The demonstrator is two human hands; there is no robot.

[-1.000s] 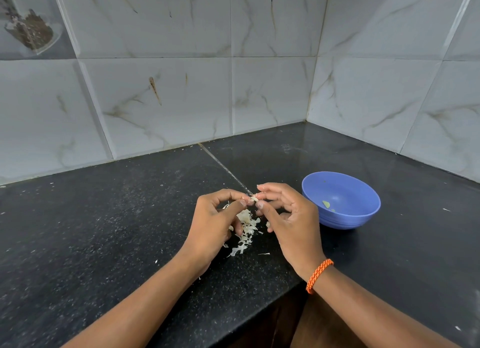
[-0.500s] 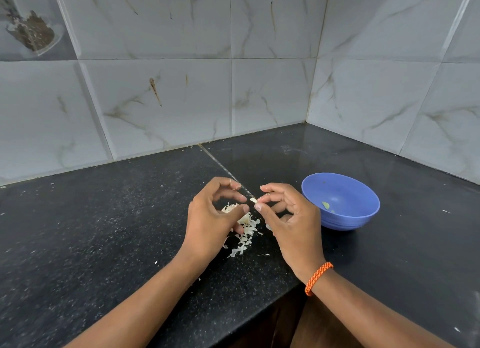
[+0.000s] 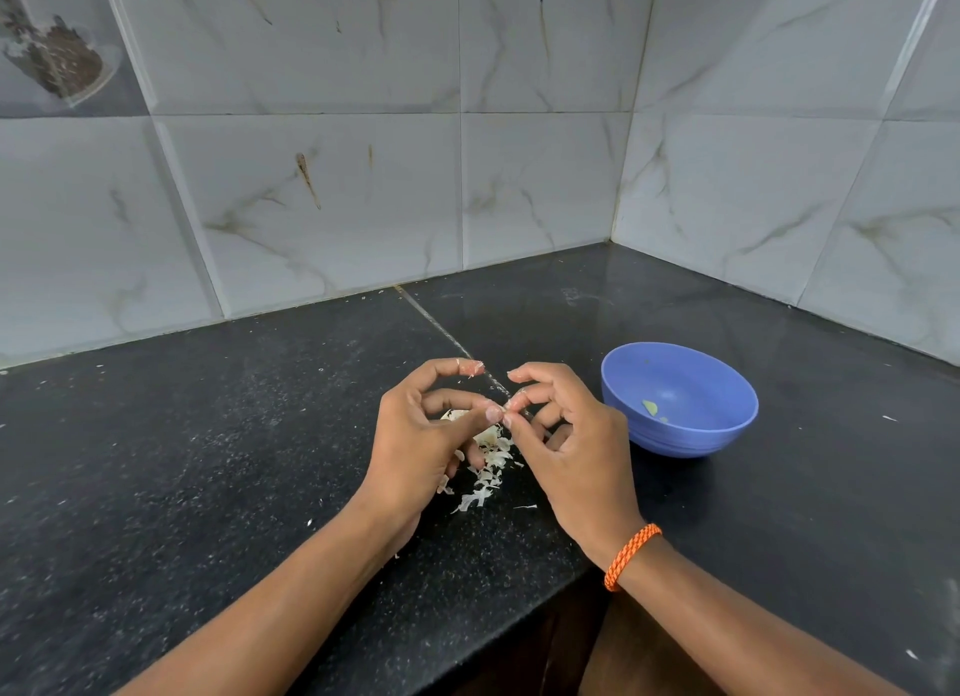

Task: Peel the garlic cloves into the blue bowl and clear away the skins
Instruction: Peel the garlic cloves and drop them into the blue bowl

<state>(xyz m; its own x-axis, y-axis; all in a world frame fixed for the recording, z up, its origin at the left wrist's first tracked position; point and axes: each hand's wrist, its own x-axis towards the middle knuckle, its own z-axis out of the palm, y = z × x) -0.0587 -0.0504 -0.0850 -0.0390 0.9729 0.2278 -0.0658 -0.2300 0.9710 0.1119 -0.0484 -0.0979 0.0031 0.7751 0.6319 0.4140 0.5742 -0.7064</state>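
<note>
Head view, step in hand: peeling was under way, judged from the pose; the left hand (image 3: pixel 415 438) and the right hand (image 3: pixel 569 448) met over the black counter (image 3: pixel 208 461), fingertip to fingertip, above a heap of skins (image 3: pixel 485 469).
Head view, left hand: thumb and forefinger were pressed together at the meeting point, pinching something too small to name; a pale garlic clove (image 3: pixel 457 414) showed in the hollow of this hand, partly hidden, and a shred of skin clung to a raised fingertip.
Head view, right hand: thumb and fingertips were closed in a narrow pinch against the left fingertips, probably on a bit of skin; the piece itself could not be made out. An orange bracelet (image 3: pixel 631 555) sat on the wrist.
Head view, bowl: the blue bowl (image 3: pixel 691 435) stood on the counter just to the right of the right hand, apart from it, with a small pale piece (image 3: pixel 649 408) inside, most likely peeled garlic.
Head view, skins: loose white flakes lay between and under the hands, a few scattered nearer the counter edge.
Head view, next move: likely to pull the last skin free, let it fall on the heap, then carry the bare clove right, over the rim of the bowl; sweeping up the skins looked not yet begun.
Head view, risk: thin skins stick to fingers and may ride into the bowl.
Head view, writing: no brand, label or lettering could be read on the bowl, counter or tiled wall (image 3: pixel 540 175).
</note>
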